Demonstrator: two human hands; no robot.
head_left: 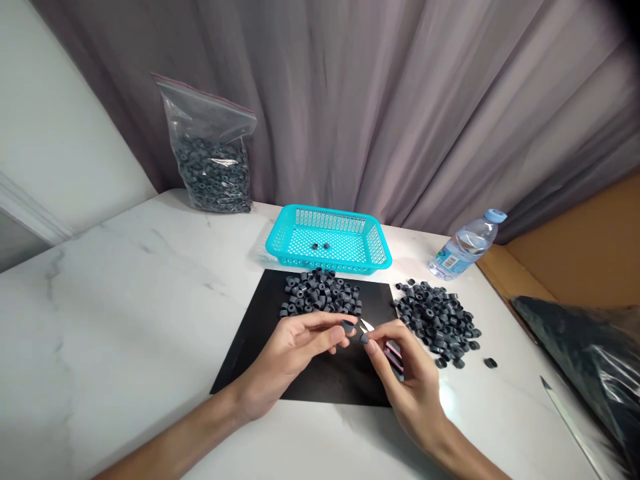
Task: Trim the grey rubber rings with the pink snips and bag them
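My left hand (300, 347) hovers over a black mat (260, 347), pinching a small grey rubber ring (348, 326) between thumb and fingertips. My right hand (405, 373) is closed round a small pink-handled cutter (393, 352) whose metal tip (367, 325) points at the ring. A pile of grey rings (323, 297) lies on the mat's far edge, just beyond my hands. A second pile of rings (437, 320) rests on the white marble table (125, 320) to the right of the mat.
A turquoise perforated basket (330, 220) behind the mat holds two rings. A zip bag of rings (213, 167) stands at the back left against a grey curtain. A water bottle (465, 247) lies back right. Cardboard, a black plastic bag (585, 353) and a blade (565, 413) sit on the right.
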